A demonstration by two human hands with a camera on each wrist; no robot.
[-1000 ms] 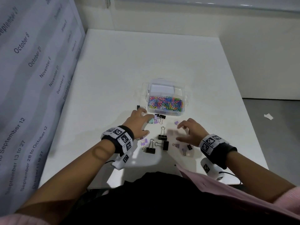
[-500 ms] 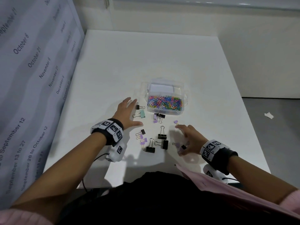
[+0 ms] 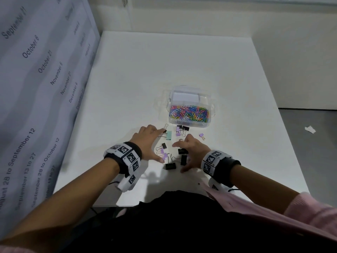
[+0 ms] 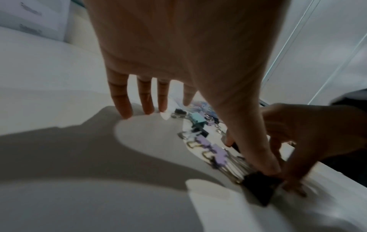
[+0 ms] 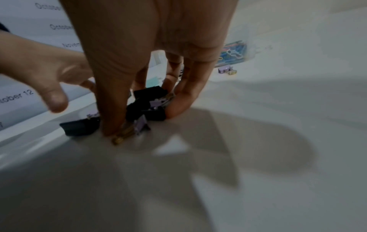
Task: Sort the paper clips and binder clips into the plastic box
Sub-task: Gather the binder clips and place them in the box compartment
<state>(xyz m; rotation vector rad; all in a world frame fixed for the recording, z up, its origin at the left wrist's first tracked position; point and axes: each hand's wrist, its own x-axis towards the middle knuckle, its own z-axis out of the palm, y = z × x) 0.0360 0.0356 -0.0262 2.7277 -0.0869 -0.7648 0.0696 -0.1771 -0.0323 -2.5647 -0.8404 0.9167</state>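
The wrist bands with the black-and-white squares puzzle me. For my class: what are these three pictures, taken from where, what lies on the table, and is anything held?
No machine here: a person works bare-handed, wearing a camera on the head and one on each wrist. The head view looks down; each wrist view looks along its hand. On the white table stands a clear plastic box with coloured paper clips inside. Binder clips lie scattered in front of it. The left hand and right hand spread around them, fingers touching some; nothing is lifted.
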